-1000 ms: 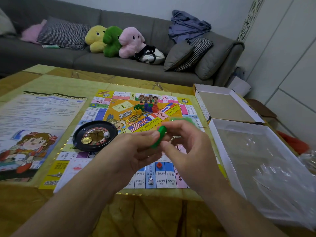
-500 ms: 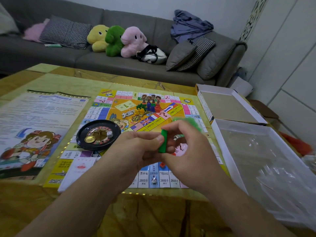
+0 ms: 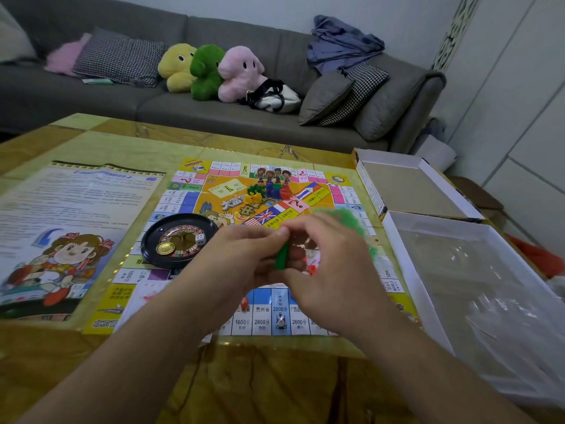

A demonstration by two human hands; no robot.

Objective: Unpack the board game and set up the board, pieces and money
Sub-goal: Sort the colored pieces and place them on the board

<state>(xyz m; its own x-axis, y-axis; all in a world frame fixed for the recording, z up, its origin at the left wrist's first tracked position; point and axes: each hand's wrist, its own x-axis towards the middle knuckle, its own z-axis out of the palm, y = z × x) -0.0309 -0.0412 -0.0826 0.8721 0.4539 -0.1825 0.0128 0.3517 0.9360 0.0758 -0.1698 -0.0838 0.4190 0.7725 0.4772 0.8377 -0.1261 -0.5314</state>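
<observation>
A: Since the earlier frame the green piece [image 3: 282, 255] is tipping from slanted to nearly upright, and both hands are sinking a little toward the board [image 3: 318, 197].

B: Who is holding it?

A: The left hand [image 3: 244, 258] is pinching its top between thumb and fingers at the centre of the frame; the right hand [image 3: 333, 270] is curling round a clear bag of green bits [image 3: 348, 221], fingers meeting the piece.

B: So which step?

A: Unpacking pieces, I judge. The board is lying open on the surface [image 3: 91, 362], the roulette wheel [image 3: 179, 240] is sitting on its left part, and small tokens [image 3: 269, 191] are clustering in the upper middle.

B: Next?

A: Probably setting the piece down on the board, then emptying the bag. The box tray [image 3: 428, 301] is waiting at the right.
</observation>
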